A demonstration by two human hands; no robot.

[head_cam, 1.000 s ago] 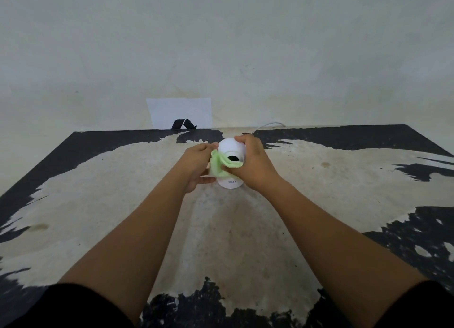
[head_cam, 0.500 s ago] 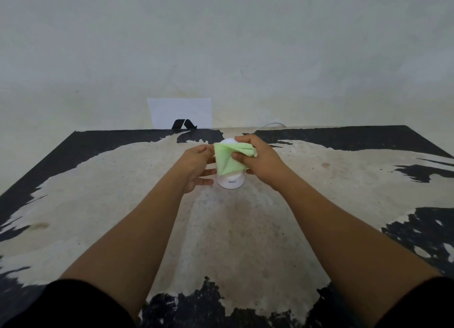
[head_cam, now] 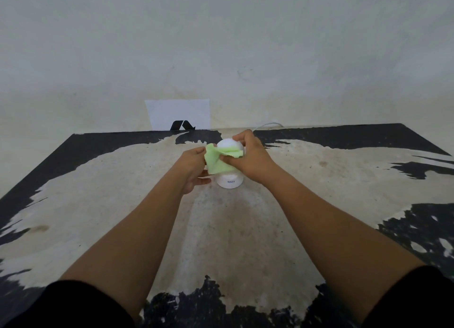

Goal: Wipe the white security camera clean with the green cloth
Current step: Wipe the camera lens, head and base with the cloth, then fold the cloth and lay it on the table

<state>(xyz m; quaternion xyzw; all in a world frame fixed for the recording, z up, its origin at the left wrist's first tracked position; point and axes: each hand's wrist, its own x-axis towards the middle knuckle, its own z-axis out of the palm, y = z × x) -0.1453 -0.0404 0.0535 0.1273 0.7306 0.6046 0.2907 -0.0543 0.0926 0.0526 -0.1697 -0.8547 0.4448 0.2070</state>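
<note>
The white security camera [head_cam: 230,180] stands upright on the worn table [head_cam: 245,229], its round head partly covered. The green cloth [head_cam: 217,162] is draped across the front of the head. My right hand [head_cam: 250,159] pinches the cloth with thumb and fingers and presses it on the head's right side. On the camera's left side, my left hand [head_cam: 194,170] touches the cloth's left edge, fingers curled by the base. The lens is hidden behind the cloth.
A white cable [head_cam: 267,125] runs from behind the camera over the table's far edge. A white sheet with a black mark [head_cam: 179,115] leans on the wall behind. The tabletop is cream with peeling black patches.
The cloth has moved from the camera's left side across the front of its head, and my right hand has shifted to pinch it there. My left hand stays beside the camera.
</note>
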